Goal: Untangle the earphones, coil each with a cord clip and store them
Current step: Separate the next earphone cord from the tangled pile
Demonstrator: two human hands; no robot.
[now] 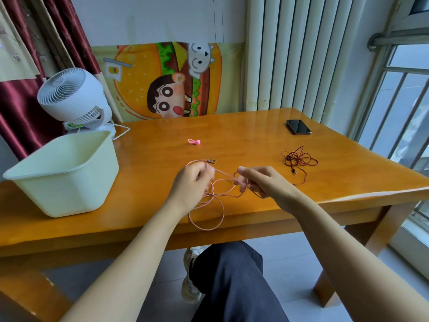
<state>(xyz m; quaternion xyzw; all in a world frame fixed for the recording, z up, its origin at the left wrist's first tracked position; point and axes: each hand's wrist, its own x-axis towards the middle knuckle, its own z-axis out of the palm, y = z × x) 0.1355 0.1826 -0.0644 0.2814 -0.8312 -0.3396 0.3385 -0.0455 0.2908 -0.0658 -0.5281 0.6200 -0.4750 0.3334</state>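
Head view: the pink earphone point(218, 198) is held up by both hands over the middle of the table's near edge. The left hand point(192, 182) has its fingers curled and pinching the cord. The right hand point(262, 182) grips a small loop of it between thumb and bent fingers.

The stretch between the hands runs left to right, roughly along the near edge. Slack loops hang below the hands and over that edge. Two metal-tipped ends lie on the table point(243, 138) just beyond the left hand, pointing right.

The task looks early. The pink cord is apart from the dark red earphone point(299, 160), which lies in a loose heap near the right edge, so the separating seems done. Neither is coiled, though.

The pink cord clip point(194, 142) lies unused toward the middle of the table; I see no second one. Storing is left as well: the cream bin point(62, 170) stands at the left edge.

A phone point(298, 127) lies by the far right corner and a white fan point(74, 98) stands at the far left one.
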